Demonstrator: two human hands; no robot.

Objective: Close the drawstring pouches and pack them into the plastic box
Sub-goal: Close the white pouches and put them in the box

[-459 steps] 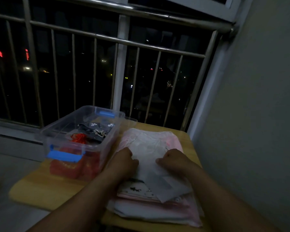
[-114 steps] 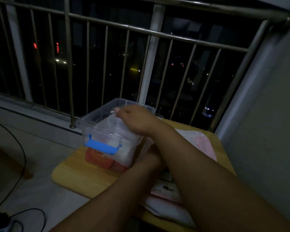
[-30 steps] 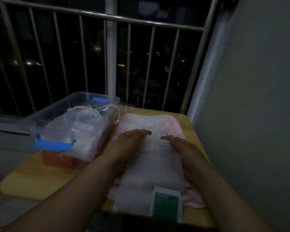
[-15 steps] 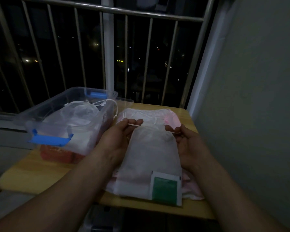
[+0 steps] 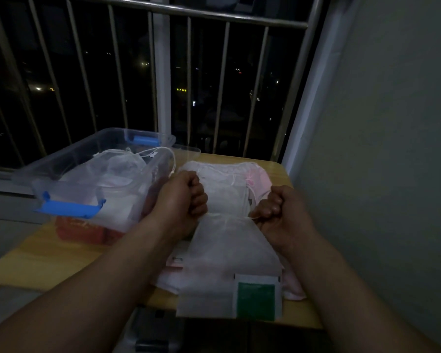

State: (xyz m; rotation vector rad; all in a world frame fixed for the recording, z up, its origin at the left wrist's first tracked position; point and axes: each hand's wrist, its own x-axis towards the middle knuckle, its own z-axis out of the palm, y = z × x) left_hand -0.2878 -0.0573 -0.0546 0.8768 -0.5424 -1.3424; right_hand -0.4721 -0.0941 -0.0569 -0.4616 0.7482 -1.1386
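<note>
A white drawstring pouch (image 5: 227, 253) with a green label at its near corner lies on top of a stack of white and pink pouches (image 5: 227, 182) on the wooden table. My left hand (image 5: 181, 200) and my right hand (image 5: 275, 210) are fists at either side of its gathered mouth, each gripping a drawstring end. The strings run taut between them. To the left stands the clear plastic box (image 5: 61, 174) with blue latches. A white pouch (image 5: 112, 171) lies inside it, its cord hanging over the rim.
The small wooden table (image 5: 43, 253) ends near my body and at the left. A grey wall (image 5: 379, 149) stands close on the right. A metal window railing (image 5: 163, 72) rises behind the table. Red items show through the box bottom.
My fingers have curled from flat on the pouch to fists on its strings. The hands pulled apart and the pouch mouth has gathered narrower.
</note>
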